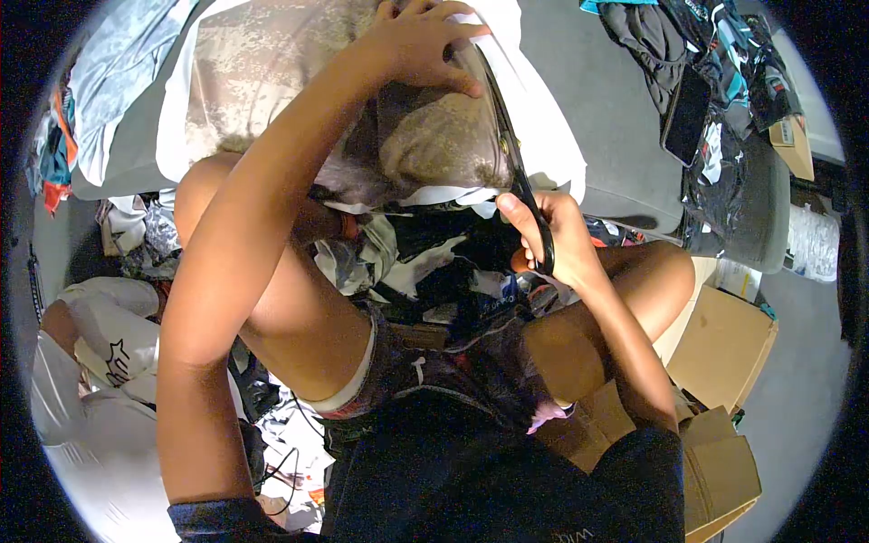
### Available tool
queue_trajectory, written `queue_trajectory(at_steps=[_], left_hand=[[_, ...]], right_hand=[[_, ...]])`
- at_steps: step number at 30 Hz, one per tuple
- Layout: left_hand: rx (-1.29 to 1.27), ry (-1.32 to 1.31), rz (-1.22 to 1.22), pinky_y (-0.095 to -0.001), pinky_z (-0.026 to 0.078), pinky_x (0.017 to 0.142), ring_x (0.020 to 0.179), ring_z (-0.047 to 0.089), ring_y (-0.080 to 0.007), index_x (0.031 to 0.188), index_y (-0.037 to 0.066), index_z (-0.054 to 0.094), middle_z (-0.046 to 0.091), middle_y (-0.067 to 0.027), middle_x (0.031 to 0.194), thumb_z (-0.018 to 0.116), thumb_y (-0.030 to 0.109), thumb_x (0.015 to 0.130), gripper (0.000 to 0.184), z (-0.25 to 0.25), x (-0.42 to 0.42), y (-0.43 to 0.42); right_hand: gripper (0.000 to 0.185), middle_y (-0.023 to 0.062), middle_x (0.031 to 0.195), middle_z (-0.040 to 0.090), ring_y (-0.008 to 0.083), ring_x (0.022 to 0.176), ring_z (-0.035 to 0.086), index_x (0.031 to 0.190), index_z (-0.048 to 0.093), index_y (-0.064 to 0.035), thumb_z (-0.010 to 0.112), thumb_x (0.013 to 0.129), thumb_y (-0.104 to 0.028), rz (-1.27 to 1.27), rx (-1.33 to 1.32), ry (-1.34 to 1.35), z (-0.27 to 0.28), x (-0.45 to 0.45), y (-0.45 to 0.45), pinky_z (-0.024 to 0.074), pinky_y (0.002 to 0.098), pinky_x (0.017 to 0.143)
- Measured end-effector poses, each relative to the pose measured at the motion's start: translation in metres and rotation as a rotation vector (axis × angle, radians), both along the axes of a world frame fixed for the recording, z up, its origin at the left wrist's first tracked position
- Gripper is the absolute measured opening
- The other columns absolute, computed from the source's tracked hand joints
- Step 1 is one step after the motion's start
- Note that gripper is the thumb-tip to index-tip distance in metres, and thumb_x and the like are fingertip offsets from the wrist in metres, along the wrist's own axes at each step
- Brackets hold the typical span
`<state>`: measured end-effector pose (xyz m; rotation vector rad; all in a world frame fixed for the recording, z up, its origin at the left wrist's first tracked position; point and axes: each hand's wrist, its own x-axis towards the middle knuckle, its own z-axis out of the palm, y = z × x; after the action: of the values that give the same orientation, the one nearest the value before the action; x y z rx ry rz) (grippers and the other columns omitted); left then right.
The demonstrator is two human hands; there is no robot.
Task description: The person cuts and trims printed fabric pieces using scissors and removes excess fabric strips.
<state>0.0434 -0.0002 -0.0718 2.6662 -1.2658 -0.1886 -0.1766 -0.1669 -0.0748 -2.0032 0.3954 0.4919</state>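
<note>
My right hand (559,233) is closed around the black handle of long scissors (514,161), with the thumb through or along a loop. The blades point away from me, along the right edge of a camouflage-print fabric (441,136) that lies over a white sheet (548,118). Whether the blades are parted I cannot tell. At the far end of the fabric, my left hand (425,45) rests with its fingers spread on the print, near the scissor tips. Nothing shows in its grasp.
Underneath is a grey cushioned seat (625,145). A black phone (686,119) and dark clothes (644,41) lie on its right. Pale blue cloth (127,72) hangs at the left. Cardboard boxes (724,348) stand at the lower right, and fabric scraps (421,267) lie between my legs.
</note>
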Motion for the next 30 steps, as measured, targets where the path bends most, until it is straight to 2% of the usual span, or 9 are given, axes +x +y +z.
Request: queue_trajectory(at_steps=[8,12,14,15,17,26,28,30], left_hand=[[0.046,-0.002,0.006,-0.0613,0.009,0.109,0.138,0.017,-0.0401,0.137,0.019,0.044,0.030,-0.0099,0.147,0.062,0.069,0.069,0.086,0.0016,-0.0002,-0.0001],[-0.030,0.009,-0.020,-0.0615,0.008,0.109,0.137,0.018,-0.0392,0.137,0.019,0.044,0.030,-0.0096,0.147,0.062,0.069,0.068,0.087,-0.0022,0.0011,0.0019],[-0.043,-0.001,-0.021,-0.0616,0.008,0.109,0.138,0.018,-0.0389,0.137,0.020,0.044,0.030,-0.0095,0.147,0.062,0.070,0.068,0.087,-0.0029,0.0013,0.0021],[-0.039,0.006,-0.017,-0.0619,0.008,0.109,0.138,0.017,-0.0389,0.136,0.020,0.044,0.030,-0.0094,0.147,0.062,0.070,0.068,0.087,-0.0022,0.0012,0.0016],[-0.036,0.014,-0.014,-0.0621,0.008,0.108,0.138,0.017,-0.0389,0.136,0.020,0.044,0.030,-0.0094,0.147,0.062,0.070,0.067,0.087,-0.0012,0.0004,0.0023],[-0.062,0.027,-0.017,-0.0634,0.007,0.108,0.137,0.016,-0.0412,0.137,0.020,0.044,0.029,-0.0095,0.148,0.062,0.070,0.067,0.088,0.0003,-0.0004,0.0020],[0.063,0.020,0.022,-0.0636,0.007,0.108,0.137,0.015,-0.0419,0.137,0.020,0.044,0.029,-0.0094,0.148,0.063,0.070,0.067,0.088,-0.0001,0.0011,-0.0017],[0.000,0.003,0.003,-0.0638,0.007,0.108,0.137,0.015,-0.0420,0.137,0.020,0.044,0.029,-0.0093,0.148,0.063,0.069,0.067,0.088,-0.0037,0.0010,0.0018]], right_hand=[[0.053,-0.0016,0.048,0.043,0.0072,0.039,0.045,0.060,0.048,-0.0064,0.060,0.086,-0.051,-0.009,-0.027,0.011,0.0017,-0.0001,0.0001,0.0377,0.0241,0.035],[0.055,-0.0015,0.048,0.043,0.0073,0.039,0.046,0.060,0.048,-0.0061,0.059,0.086,-0.053,-0.011,0.022,0.025,0.0035,0.0005,-0.0008,0.0376,0.0240,0.035],[0.060,-0.0007,0.040,0.042,0.0088,0.037,0.043,0.047,0.045,-0.0071,0.062,0.086,-0.050,-0.008,-0.056,-0.056,-0.0006,-0.0005,-0.0025,0.0327,0.0278,0.036],[0.060,-0.0007,0.040,0.042,0.0088,0.037,0.043,0.047,0.045,-0.0071,0.062,0.086,-0.050,-0.008,-0.056,-0.056,0.0006,-0.0004,-0.0032,0.0327,0.0278,0.036],[0.057,-0.0011,0.047,0.044,0.0073,0.039,0.046,0.059,0.048,-0.0059,0.059,0.085,-0.055,0.010,-0.040,0.035,0.0044,0.0000,-0.0039,0.0377,0.0240,0.036],[0.056,-0.0011,0.047,0.044,0.0071,0.039,0.046,0.059,0.048,-0.0061,0.059,0.086,-0.053,0.020,-0.047,0.030,0.0036,-0.0005,-0.0053,0.0366,0.0236,0.036],[0.055,-0.0012,0.047,0.044,0.0070,0.039,0.046,0.060,0.048,-0.0060,0.058,0.087,-0.053,0.026,-0.043,0.015,0.0042,-0.0006,-0.0051,0.0365,0.0236,0.036],[0.054,-0.0012,0.047,0.044,0.0069,0.039,0.046,0.060,0.048,-0.0059,0.058,0.087,-0.052,0.032,-0.040,0.000,0.0045,-0.0005,-0.0048,0.0364,0.0236,0.036]])
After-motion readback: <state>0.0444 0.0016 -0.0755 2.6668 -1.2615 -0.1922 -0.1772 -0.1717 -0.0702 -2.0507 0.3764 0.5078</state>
